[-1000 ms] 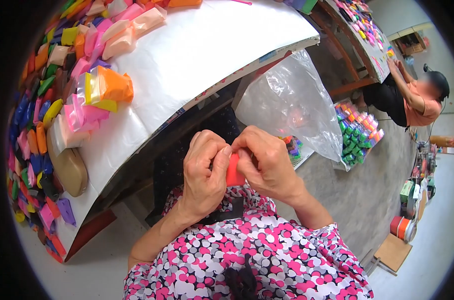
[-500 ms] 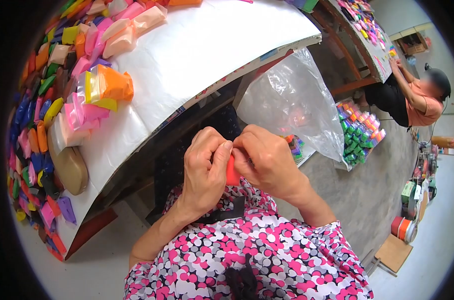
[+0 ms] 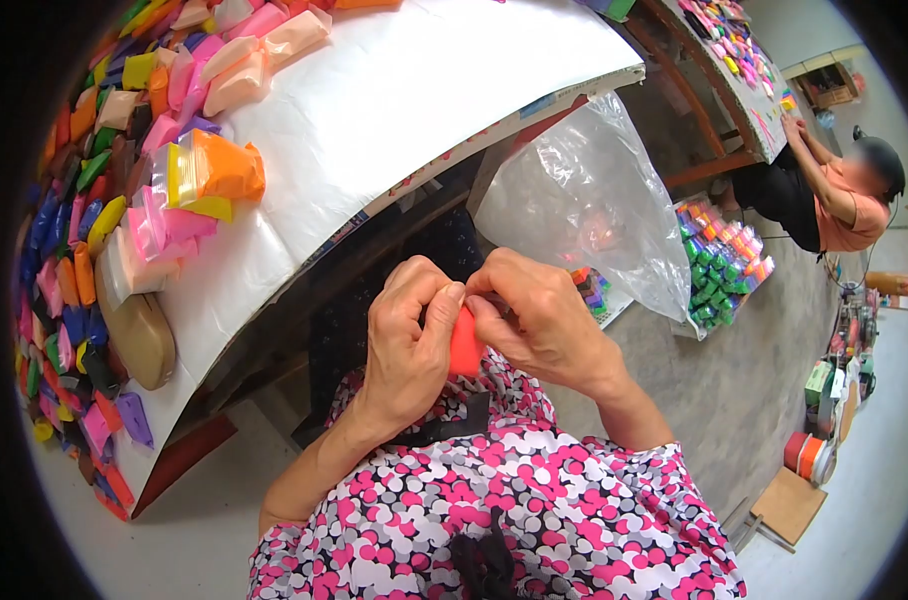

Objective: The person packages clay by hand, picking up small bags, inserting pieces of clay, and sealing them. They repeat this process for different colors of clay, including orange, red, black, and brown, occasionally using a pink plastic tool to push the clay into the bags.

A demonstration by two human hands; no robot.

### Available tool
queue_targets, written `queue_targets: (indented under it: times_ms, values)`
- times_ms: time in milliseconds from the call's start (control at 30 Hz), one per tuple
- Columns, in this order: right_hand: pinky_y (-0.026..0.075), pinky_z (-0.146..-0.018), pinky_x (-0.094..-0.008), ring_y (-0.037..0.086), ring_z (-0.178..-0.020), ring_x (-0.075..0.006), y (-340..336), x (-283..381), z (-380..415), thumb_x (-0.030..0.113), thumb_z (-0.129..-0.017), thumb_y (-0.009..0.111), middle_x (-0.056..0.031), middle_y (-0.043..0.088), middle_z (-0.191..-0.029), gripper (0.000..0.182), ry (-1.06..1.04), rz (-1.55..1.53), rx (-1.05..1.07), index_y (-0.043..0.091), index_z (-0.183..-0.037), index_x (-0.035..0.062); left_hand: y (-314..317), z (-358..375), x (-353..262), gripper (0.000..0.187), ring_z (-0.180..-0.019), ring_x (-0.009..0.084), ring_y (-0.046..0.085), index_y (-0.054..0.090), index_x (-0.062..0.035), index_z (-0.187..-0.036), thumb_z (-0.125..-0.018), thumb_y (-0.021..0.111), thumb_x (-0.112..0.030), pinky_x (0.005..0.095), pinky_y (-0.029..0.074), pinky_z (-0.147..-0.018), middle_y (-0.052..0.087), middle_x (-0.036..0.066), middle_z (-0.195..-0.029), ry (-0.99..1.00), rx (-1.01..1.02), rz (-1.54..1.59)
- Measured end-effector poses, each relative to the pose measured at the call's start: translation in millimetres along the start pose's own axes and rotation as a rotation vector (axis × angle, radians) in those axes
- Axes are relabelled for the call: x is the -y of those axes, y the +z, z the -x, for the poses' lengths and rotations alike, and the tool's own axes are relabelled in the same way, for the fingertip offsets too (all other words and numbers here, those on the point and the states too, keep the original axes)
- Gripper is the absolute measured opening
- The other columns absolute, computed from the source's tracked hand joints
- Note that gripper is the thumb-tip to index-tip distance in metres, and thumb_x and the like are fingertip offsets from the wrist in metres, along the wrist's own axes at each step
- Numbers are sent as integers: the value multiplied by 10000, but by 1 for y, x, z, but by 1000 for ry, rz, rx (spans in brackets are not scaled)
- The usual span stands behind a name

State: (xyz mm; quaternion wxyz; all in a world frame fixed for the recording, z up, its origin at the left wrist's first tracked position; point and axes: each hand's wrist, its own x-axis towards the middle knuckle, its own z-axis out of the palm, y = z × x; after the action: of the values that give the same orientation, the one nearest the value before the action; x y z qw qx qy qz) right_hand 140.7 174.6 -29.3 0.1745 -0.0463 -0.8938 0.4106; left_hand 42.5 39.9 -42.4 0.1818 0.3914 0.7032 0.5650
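Note:
A small, smooth red packet (image 3: 465, 345) hangs between my two hands, above my lap. My left hand (image 3: 409, 335) is closed, with thumb and bent fingers pinching the packet's upper end. From the other side my right hand (image 3: 544, 320) pinches the same end, its fingers curled and its knuckles up. The two hands almost touch at the fingertips. Fingers cover the top of the packet, so whether it is sealed does not show.
A white-covered table (image 3: 414, 90) curves ahead, heaped with colourful packets (image 3: 94, 220) at the left. A tan flat object (image 3: 139, 335) lies there. A clear plastic bag (image 3: 584, 190) hangs by the table edge near bundled packets (image 3: 714, 270). A person (image 3: 839, 200) works at another table.
My right hand has shifted slightly at the packet's top, and a little more of the red packet shows between the hands. My left hand stays almost in place.

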Motion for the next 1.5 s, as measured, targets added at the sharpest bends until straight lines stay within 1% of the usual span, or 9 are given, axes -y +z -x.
queue_targets:
  times_ms: [167, 267, 667, 767, 867, 1067, 1267, 1367, 1500]
  values:
    - [453, -592, -382, 572, -663, -307, 3, -2, -1, -25, -802, 603, -137, 547, -781, 80, -67, 49, -23, 572, -876, -24, 1, 0, 0, 212, -684, 145, 471, 555, 45, -782, -954, 529, -76, 285, 392, -627, 503, 66, -751, 17, -11, -20]
    - [483, -648, -439, 596, -747, -360, 0, -6, 2, 45, -801, 593, -172, 567, -802, 85, 5, -47, 29, 563, -847, -20, 2, 1, 1, 217, -683, 146, 471, 552, 44, -777, -954, 527, -78, 285, 390, -627, 502, 66, -749, -1, -6, -20]
    - [489, -618, -424, 611, -701, -349, 1, -4, -5, 13, -786, 578, -163, 572, -769, 76, -126, 181, 28, 561, -854, -17, -1, -1, 0, 221, -681, 138, 467, 549, 44, -776, -962, 514, -69, 276, 390, -632, 510, 63, -758, -15, 18, -44]
    - [486, -615, -407, 612, -713, -353, 2, -18, 2, -2, -795, 571, -172, 584, -787, 72, -19, -66, -10, 565, -863, -26, -1, 0, 2, 223, -690, 131, 472, 548, 42, -782, -968, 513, -76, 272, 396, -640, 516, 60, -764, -29, 11, -14]
    - [438, -550, -304, 584, -631, -180, -8, -12, 4, -2, -842, 578, -96, 582, -761, 42, 78, -161, 14, 584, -869, -33, -1, -1, 2, 226, -701, 128, 480, 552, 38, -788, -974, 510, -84, 269, 403, -648, 521, 59, -770, -19, 15, -3]
    - [369, -510, -248, 503, -582, -97, -9, -10, 9, 41, -883, 605, -50, 576, -747, 89, 192, -290, 32, 585, -866, -44, -2, -2, 3, 176, -737, 126, 512, 582, 33, -816, -937, 524, -81, 257, 418, -679, 558, 61, -812, 2, 54, 32]
    - [367, -511, -280, 499, -583, -130, -4, -7, 8, 19, -873, 604, -68, 565, -747, 67, 145, -227, -31, 576, -845, -36, -8, -3, 2, 85, -720, 120, 533, 603, 36, -822, -816, 576, -45, 281, 431, -669, 587, 52, -773, -172, 146, 209]
    - [443, -572, -380, 569, -643, -309, 1, -1, 7, -10, -829, 596, -139, 558, -757, 39, 79, -118, -119, 558, -823, -19, -7, -1, 1, 93, -698, 68, 552, 626, 35, -844, -816, 604, -52, 236, 447, -645, 617, 25, -783, -333, 150, 368]
    - [450, -593, -392, 560, -670, -313, 11, 1, 9, -21, -813, 603, -129, 528, -768, 67, -13, 28, -203, 537, -809, -8, 0, 1, 0, 83, -690, 45, 570, 646, 23, -873, -828, 614, -38, 203, 459, -630, 640, 16, -808, -477, 86, 521]
